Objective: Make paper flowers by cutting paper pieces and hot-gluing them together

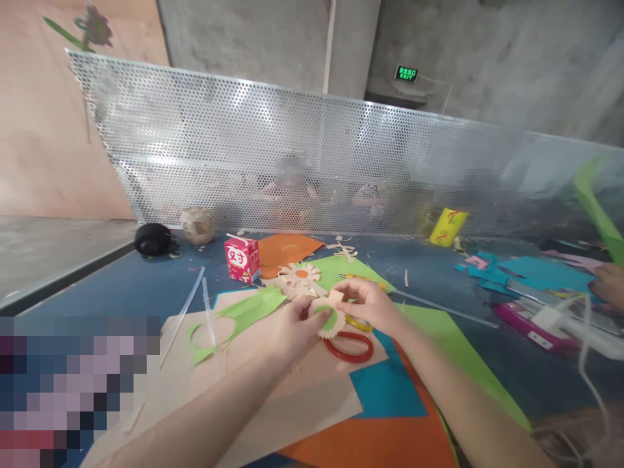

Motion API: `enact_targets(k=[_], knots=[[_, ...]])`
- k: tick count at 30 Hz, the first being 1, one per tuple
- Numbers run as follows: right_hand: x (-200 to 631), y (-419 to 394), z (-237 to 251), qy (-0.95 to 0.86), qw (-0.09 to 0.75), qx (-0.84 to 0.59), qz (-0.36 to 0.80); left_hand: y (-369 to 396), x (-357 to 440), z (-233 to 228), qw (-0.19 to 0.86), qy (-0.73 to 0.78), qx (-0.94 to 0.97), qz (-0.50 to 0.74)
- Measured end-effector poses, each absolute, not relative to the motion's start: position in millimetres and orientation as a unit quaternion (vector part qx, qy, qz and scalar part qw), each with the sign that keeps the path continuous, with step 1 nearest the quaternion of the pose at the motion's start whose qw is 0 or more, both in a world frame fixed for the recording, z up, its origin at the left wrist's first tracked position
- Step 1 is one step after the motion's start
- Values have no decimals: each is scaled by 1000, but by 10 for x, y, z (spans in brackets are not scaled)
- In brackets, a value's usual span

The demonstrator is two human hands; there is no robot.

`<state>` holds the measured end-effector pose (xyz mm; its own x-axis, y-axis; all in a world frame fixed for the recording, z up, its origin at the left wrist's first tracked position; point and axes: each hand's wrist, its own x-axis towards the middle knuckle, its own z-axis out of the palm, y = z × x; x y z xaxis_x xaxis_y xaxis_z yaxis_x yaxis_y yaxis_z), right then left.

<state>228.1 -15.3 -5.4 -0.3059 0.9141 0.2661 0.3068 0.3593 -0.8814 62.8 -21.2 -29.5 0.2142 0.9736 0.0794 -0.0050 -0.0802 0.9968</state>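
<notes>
Orange paper [373,445] and blue paper [392,393] lie nearest, one sheet of each, then one red handle loop [369,354]. Just beyond, one fringed disc [333,319] with a green centre sits between two hands: the left hand [297,325], nearly closed, pinches it by thumb and fingers; the right hand [368,304], fingers curled, pinches one cream tab [336,297] at its far rim. Fitting or shaping the tab seems in hand; the next move calls for a light grip. Farther stand one orange-centred flower [302,275] and, left, one drink carton [242,260].
</notes>
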Motion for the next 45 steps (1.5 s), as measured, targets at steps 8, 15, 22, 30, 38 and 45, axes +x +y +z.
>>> enact_targets(k=[8,15,22,30,38,45], knots=[[2257,-150,-36,-681,417,-425,427,-220,619,-267,511,413,596,462],[2254,-148,-20,-666,432,-441,419,-239,596,-272,487,421,636,426],[2265,-144,-34,-675,432,-450,394,-215,592,-280,488,409,642,427],[2298,-104,-86,-674,437,-448,391,-188,595,-312,478,418,645,425],[2328,-98,-44,-642,447,-446,435,-178,602,-346,474,424,640,432],[2340,-94,-107,-700,330,-457,437,-164,622,-350,490,436,615,437]])
